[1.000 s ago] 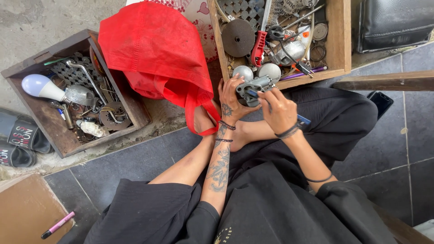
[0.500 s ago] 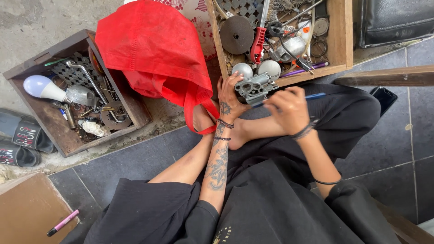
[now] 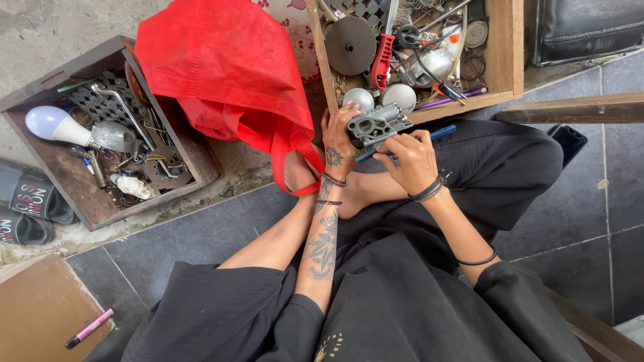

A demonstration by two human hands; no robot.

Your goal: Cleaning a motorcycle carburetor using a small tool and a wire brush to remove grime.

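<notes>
Seen from above: person seated on tiled floor (image 3: 201, 241) w/ legs crossed, both hands raised over the lap, just in front of a wooden tray.

Left hand (image 3: 339, 141) wraps a grey cast-metal part (image 3: 377, 124), fingers curled round its left end, thumb side toward the body. The part lies roughly crosswise, long axis left-to-right, tilted slightly up at the right. Right hand (image 3: 412, 157) sits just right of and below the part, fingers pressed together, pinching a blue-handled tool (image 3: 439, 133); the tool's handle sticks out to the right, its tip hidden behind the part, so contact can't be confirmed. Right hand is the nearer one to the part's free end.

Around them: wooden tray (image 3: 510, 47) beyond the hands w/ round metal pieces, a dark disc & a red-handled tool (image 3: 382, 60); red cloth bag (image 3: 228, 74) to the left; second wooden box (image 3: 100, 201) w/ a light bulb (image 3: 50, 124); pink marker (image 3: 90, 327) on cardboard, lower left.
</notes>
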